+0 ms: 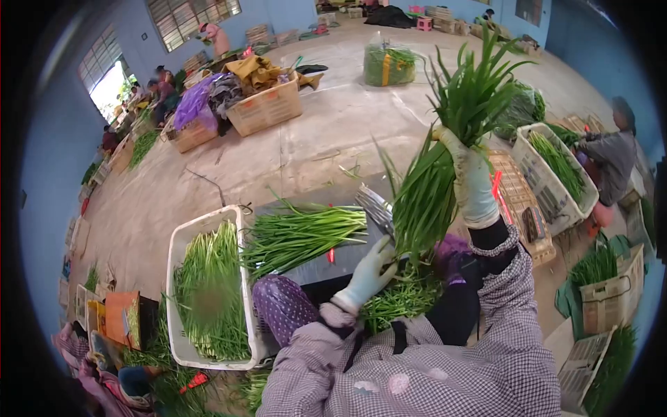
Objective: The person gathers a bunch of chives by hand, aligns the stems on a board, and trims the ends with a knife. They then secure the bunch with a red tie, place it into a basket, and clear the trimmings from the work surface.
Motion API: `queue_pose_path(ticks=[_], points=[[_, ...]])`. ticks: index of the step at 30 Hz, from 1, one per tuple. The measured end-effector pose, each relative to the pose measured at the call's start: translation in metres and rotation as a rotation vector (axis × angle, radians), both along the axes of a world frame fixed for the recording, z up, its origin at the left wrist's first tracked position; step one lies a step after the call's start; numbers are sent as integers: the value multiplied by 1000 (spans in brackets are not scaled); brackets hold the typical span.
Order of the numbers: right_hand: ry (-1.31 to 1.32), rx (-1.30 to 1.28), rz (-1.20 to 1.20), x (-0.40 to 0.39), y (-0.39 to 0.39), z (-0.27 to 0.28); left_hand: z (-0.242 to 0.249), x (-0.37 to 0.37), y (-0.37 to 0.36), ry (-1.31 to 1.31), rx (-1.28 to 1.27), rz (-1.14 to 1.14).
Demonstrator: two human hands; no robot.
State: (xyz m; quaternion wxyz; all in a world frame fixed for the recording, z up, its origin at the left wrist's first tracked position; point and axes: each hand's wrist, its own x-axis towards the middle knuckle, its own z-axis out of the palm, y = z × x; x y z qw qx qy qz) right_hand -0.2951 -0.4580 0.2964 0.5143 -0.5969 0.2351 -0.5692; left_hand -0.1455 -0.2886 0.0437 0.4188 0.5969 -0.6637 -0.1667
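My right hand (pixel 467 177), in a pale glove, is raised and closed round the middle of a large bunch of long green leafy stalks (pixel 424 201). The leaves spread out above the fist and hang down below it. My left hand (pixel 370 272), gloved too, is lower, near the hanging ends, with its fingers apart and nothing held. Under both hands loose green stalks (pixel 403 302) lie on my lap. Just left of my left hand a trimmed pile of green stalks (pixel 306 233) rests on a dark board (pixel 316 270).
At my left stands a white crate (pixel 172 278) filled with stalks. Another white crate (pixel 556 215) and a flat tan basket (pixel 517 201) are at the right, beside a seated person (pixel 615 156). Tan crates (pixel 267 110) with cloths and a wrapped bundle (pixel 389 66) stand farther off.
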Motion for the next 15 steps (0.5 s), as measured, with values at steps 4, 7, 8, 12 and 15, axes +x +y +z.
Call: queue_pose_path(ticks=[4, 7, 8, 12, 15], points=[[179, 54, 161, -23, 35, -35, 76, 41, 74, -205, 682, -175], [-119, 243, 418, -5, 72, -62, 141, 57, 105, -370, 475, 298], [-124, 255, 420, -1, 82, -65, 175, 50, 110, -428, 463, 387], [-21, 185, 635, 12, 112, -68, 209, 33, 140, -335, 390, 154], [83, 81, 772, 7, 122, -61, 192, 24, 152, -154, 439, -292]])
